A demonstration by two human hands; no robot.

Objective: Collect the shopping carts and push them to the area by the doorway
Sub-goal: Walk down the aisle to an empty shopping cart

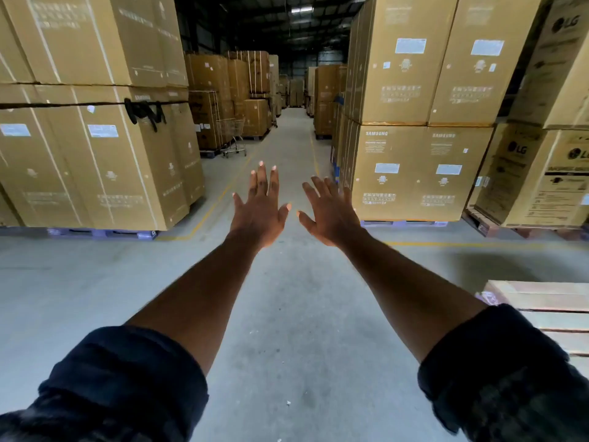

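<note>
Cart [233, 136]: 1 wire cart stands well down the aisle on the left, parked close beside the stacked boxes [95, 154], probably to leave the lane free. Its basket looks empty, though it is too small to be sure. No other cart shows, and no doorway is in view. The left hand [259, 212] and right hand [330, 215] are both stretched out ahead at arm's length, backs up, fingers straight and spread wide. They hold and touch nothing, and hang near each other above the floor [287, 314], well apart from the cart. Held so, they read as a reach toward a handle not yet within range, so the step in hand is likely the walk up the aisle. A yellow line [213, 207] marks the lane edge along the left stack, and the cart sits on the box side of it. The next move would mean passing the pallet [102, 232] under the near boxes, then curling both hands round the handle.
</note>
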